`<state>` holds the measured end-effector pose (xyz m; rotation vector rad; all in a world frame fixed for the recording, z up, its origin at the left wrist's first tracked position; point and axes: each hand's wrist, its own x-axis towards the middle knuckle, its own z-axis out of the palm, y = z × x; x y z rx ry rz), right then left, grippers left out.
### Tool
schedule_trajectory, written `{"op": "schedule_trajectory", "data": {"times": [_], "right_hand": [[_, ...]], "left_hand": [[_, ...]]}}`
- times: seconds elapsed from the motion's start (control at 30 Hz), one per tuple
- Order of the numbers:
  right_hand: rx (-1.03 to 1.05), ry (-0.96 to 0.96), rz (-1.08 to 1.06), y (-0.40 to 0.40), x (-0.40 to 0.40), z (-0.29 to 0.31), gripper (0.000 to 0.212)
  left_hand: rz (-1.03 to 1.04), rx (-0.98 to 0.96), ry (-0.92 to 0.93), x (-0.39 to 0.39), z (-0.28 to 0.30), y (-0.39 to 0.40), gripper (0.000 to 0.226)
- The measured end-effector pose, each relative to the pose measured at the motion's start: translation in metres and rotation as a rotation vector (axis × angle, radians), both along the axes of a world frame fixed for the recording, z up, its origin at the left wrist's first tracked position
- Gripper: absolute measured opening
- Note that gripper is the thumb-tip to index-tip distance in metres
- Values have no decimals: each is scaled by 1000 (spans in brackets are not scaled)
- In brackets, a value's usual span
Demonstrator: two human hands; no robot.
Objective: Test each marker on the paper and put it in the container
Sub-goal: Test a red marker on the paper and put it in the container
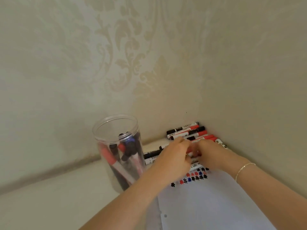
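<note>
— Where both hands meet, what do they hold?
— Hard to say. The left hand (174,155) and right hand (210,153) are fingertip to fingertip over the markers (187,131), and motion blurs the fingers. Both look curled, with something reddish between them, but I cannot tell whether either pinches a marker or merely touches the heap.
— How many markers lie there?
— Beyond the knuckles, against the wall corner, I count about seven with red or black caps (the hands hide part of the row). Left of the left hand, three more dark ones (152,155) poke out from under the wrist.
— And the jar?
— One clear jar (116,140), upright, well left of the left hand, lid off. Inside stand some six markers, red, black and one blue cap; the exact count is unclear through the plastic.
— The paper?
— One white sheet (207,205) lies under and nearer than both wrists. Just below the hands it carries test marks (192,177): roughly fifteen small scribbles in black, red and blue, in two rough rows.
— Anything else?
— One thin gold bracelet (244,170) on the right wrist.
</note>
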<state>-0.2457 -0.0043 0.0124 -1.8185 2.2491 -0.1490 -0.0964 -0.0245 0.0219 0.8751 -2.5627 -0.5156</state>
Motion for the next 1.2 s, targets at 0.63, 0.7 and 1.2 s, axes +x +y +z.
{"op": "schedule_trajectory", "data": {"times": [0.63, 0.7, 1.2], "right_hand": [[-328, 213, 143, 10, -22, -7, 22], [-527, 13, 12, 12, -23, 1, 12], [-237, -1342, -113, 11, 14, 16, 35]], "left_hand": [[69, -375, 302, 6, -31, -28, 38], [183, -220, 559, 5, -28, -24, 52], [-46, 329, 308, 3, -26, -14, 38]]}}
